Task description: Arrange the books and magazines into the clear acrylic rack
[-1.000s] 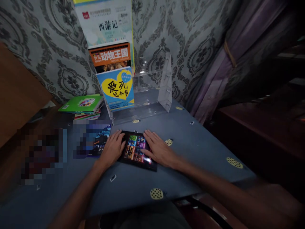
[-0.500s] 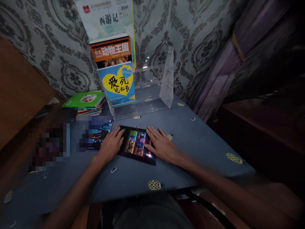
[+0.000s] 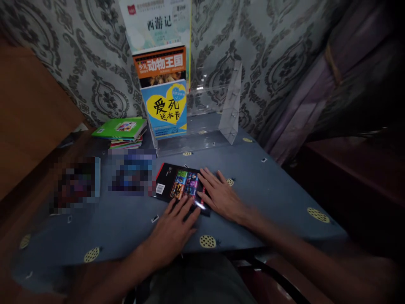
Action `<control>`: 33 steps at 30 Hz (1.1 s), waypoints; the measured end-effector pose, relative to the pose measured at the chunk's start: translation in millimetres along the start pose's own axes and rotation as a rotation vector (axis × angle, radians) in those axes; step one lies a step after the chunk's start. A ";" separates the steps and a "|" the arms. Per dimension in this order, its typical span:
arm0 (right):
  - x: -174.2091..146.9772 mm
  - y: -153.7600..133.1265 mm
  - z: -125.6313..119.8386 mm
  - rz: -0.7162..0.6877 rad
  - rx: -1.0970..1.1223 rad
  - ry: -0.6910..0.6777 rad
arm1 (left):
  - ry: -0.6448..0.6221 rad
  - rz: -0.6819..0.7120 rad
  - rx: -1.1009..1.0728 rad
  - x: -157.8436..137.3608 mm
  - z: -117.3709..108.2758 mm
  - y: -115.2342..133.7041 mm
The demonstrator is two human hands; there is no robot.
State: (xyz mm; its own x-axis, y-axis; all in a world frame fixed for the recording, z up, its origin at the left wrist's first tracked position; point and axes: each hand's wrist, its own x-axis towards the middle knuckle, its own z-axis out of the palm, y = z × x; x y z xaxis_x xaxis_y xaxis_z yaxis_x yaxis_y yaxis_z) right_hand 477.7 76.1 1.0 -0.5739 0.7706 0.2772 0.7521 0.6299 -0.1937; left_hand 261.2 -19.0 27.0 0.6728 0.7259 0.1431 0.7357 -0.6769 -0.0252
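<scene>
A black book (image 3: 166,177) lies flat on the table, back cover up, with a barcode at its left and rows of small coloured pictures in the middle. My left hand (image 3: 177,228) is at its near edge, fingers spread, the fingertips resting on the lower part of the cover. On the book's right edge lies my right hand (image 3: 220,194), flat with fingers apart. Neither hand grasps anything. Part of the cover's right side is hidden under the fingers.
Behind the book stands a clear plastic rack (image 3: 229,105) holding a blue book with a yellow heart (image 3: 166,109), an orange book (image 3: 161,63) and a pale book (image 3: 158,25). A green-topped book stack (image 3: 120,128) and two blurred-out items lie left. A purple curtain (image 3: 303,97) hangs right.
My left hand has slid from the book's left edge to its near edge, uncovering the barcode. The right hand stays on the right edge. The view has shifted slightly.
</scene>
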 end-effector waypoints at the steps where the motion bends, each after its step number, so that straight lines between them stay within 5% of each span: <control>1: -5.2 -1.6 -1.5 -0.024 0.001 -0.004 | -0.002 0.010 -0.012 -1.2 -1.9 -4.2; 11: -52.0 -27.1 -23.5 -0.214 0.164 -0.033 | -0.065 -0.120 -0.018 -6.8 -7.3 -48.8; 21: -12.7 -17.7 -28.6 -0.179 0.386 0.043 | -0.371 0.084 0.155 38.2 -47.3 -39.4; 33: 20.5 13.4 -19.7 -0.147 0.371 0.024 | -0.254 0.022 0.394 49.0 -16.6 -22.3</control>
State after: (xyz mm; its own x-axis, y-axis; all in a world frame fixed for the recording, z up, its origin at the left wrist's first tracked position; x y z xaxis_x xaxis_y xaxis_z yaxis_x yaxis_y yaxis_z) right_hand 482.4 98.4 22.6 -0.6558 0.6699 0.3480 0.4919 0.7289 -0.4762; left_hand 276.5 29.7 51.0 0.6507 0.7517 -0.1071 0.6614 -0.6304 -0.4064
